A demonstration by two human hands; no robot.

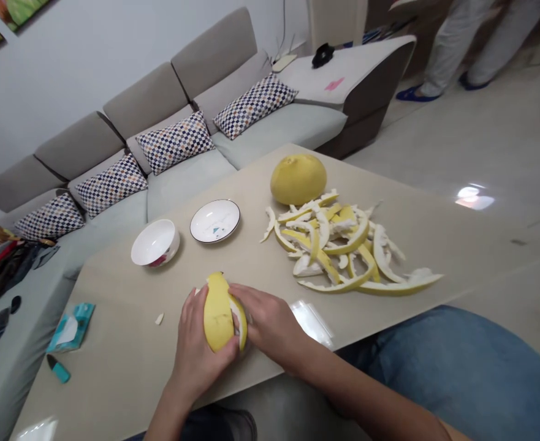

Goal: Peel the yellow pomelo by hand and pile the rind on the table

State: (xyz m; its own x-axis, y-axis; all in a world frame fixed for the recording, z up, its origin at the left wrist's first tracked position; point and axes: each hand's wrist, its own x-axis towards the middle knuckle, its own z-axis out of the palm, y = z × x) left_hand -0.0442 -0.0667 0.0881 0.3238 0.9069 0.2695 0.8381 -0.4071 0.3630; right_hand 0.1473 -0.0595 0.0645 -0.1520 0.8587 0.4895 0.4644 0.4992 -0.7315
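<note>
Near the table's front edge, a partly peeled pomelo [218,313] with yellow rind is held between my two hands. My left hand [193,343] wraps round its left side, the thumb across the lower front. From the right, my right hand [272,324] grips a strip of peel [239,321] that stands off the fruit and shows white pith; some of its fingertips are hidden. To the right lies a heap of curled pomelo peel strips [343,245], yellow outside and white inside. Behind the heap sits a whole pomelo [298,179].
A white bowl [152,242] and a dark-rimmed plate [215,220] stand beyond my hands. On the left are a tissue pack [72,327], a teal-and-black object [58,369] and a small peel scrap [159,319]. A sofa [178,190] borders the table; a person's legs [456,49] show at the upper right.
</note>
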